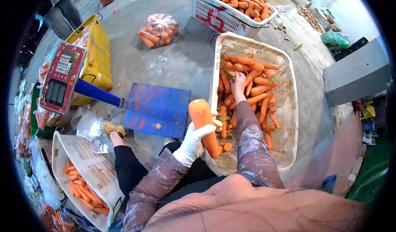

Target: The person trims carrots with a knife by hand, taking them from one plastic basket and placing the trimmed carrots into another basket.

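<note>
My left hand (189, 145), in a white glove, is closed around a thick carrot (201, 113) held up beside the crate's left wall. My bare right hand (238, 85) reaches into a white plastic crate (291, 108), over a pile of loose carrots (258, 90). Its fingers are curled together; a thin dark strip shows by the fingertips, but what they grip is too small to make out. A few cut carrot ends (225, 146) lie in the crate's near left corner.
A blue scale platform (159, 108) with a red display (62, 79) stands left of the crate. Behind are a bag of carrots (159, 31), a heaped crate (210, 15) and a yellow crate (101, 55). A tilted white crate (82, 147) holds carrots at lower left. A person's legs (64, 15) show upper left.
</note>
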`<state>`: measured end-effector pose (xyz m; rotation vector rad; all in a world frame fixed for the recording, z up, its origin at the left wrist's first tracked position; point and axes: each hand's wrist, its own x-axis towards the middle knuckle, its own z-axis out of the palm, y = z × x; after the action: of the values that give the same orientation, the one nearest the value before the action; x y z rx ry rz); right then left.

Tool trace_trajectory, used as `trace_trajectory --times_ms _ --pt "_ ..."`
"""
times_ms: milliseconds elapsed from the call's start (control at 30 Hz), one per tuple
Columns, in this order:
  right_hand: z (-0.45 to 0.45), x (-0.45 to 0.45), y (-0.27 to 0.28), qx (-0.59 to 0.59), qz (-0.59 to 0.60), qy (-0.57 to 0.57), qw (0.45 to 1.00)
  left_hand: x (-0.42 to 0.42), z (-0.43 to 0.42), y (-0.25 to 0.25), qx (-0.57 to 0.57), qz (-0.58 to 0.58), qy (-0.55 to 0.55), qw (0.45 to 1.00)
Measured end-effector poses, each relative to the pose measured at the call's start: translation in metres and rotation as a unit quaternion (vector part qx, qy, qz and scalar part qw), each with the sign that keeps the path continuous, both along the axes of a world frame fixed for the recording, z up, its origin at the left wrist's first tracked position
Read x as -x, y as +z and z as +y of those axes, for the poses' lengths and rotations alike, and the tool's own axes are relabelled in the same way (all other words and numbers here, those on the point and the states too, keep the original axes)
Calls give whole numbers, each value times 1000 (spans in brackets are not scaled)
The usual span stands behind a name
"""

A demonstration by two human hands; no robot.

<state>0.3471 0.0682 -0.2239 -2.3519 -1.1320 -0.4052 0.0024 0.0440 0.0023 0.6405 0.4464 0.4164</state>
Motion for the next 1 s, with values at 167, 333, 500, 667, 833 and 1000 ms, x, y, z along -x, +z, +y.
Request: trace_trajectory --times_ms 167,333,500,667,833,1000 --pt "-49 9 80 -198 144 30 969 -7 -1 -5 -67 21 -6 998" --pt "-124 72 183 -250 629 112 727 -28 -1 -14 -361 -36 -21 932" --pt "-159 152 245 -149 590 256 751 -36 -20 -23 -489 -44 -177 853" --pt "-166 160 251 -66 264 61 960 -28 -25 -34 -405 21 -153 901" --pt "-171 160 261 -127 -7 151 980 -19 -15 -13 -554 59 -54 829" --pt "-178 163 279 -87 -16 127 988 -18 -18 -3 -633 43 -68 770"
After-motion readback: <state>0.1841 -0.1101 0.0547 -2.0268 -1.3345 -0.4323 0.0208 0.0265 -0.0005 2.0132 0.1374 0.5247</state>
